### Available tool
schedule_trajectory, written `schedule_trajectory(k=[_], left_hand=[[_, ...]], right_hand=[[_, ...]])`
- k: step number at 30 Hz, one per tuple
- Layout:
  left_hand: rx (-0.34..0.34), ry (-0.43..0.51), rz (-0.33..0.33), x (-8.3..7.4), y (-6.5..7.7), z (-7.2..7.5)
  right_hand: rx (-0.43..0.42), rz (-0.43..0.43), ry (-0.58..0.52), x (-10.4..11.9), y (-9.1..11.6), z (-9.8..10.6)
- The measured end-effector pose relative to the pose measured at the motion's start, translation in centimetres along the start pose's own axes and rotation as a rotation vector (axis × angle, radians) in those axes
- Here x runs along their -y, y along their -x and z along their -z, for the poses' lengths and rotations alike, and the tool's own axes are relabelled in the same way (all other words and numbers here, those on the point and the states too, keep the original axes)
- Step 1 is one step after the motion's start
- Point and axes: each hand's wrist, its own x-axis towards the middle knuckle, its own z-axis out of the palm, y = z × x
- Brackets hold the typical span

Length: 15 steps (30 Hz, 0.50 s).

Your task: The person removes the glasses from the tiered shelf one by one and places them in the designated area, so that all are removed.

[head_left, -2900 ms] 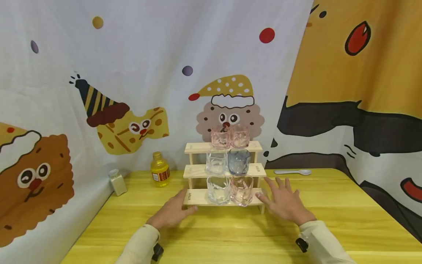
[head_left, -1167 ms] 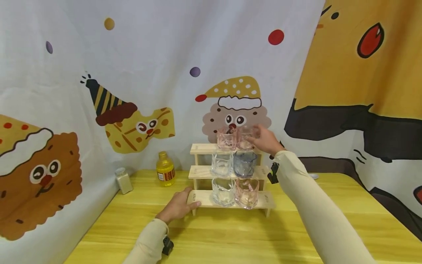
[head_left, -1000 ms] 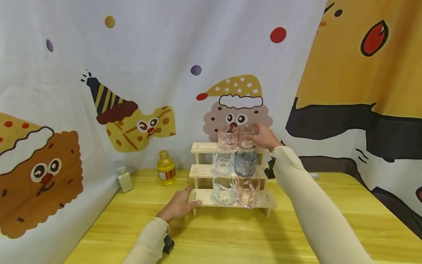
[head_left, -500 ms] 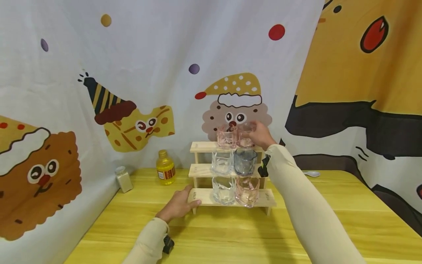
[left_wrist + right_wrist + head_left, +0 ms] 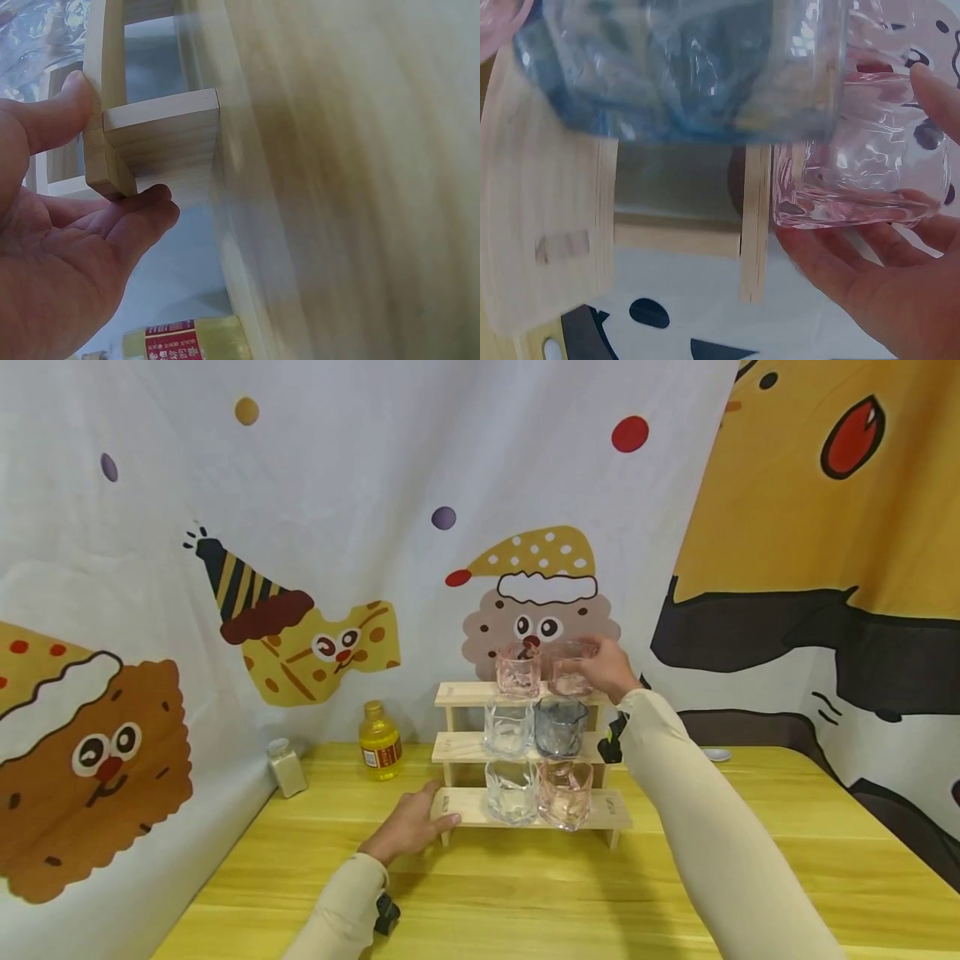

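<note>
Wood-grain counter (image 5: 510, 893) carries three-tier wooden rack (image 5: 461, 747), glasses (image 5: 510, 729) on its tiers. Left of rack: yellow bottle (image 5: 381, 743), jar (image 5: 287, 768) farther out. Right of rack: spoon (image 5: 717, 754), partly hidden.

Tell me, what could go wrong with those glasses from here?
The right fingers might lose the held pink glass, which could drop onto the blue glass one tier below. It could also knock the neighbouring pink glass beside it. And if the left fingers shift the wooden stand they grip, every glass on it could wobble.
</note>
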Motion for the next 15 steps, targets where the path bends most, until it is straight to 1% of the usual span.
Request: schedule_trajectory(k=[4, 9, 15], left_hand=[[0.005, -0.001, -0.004, 0.2, -0.1, -0.1], [0.011, 0.002, 0.002, 0.2, -0.1, -0.1], [0.013, 0.008, 0.011, 0.1, -0.1, 0.0]], right_hand=[[-0.012, -0.011, 0.023, -0.4, 0.5, 0.9], [-0.025, -0.019, 0.023, -1.1, 1.0, 2.3], [-0.038, -0.006, 0.082, -2.0, 2.6, 4.2]])
